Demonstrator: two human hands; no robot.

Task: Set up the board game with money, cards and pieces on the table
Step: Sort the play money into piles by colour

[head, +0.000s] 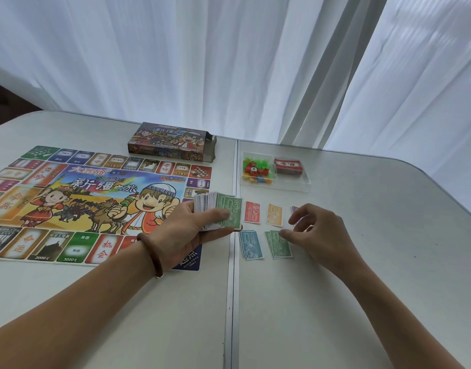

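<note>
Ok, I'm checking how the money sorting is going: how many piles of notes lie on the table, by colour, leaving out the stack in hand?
Red pile: 1
Orange pile: 1
Purple pile: 1, mostly hidden behind the right hand
Blue pile: 1
Green pile: 1
Total: 5
Not counted: the stack held in the left hand.
</note>
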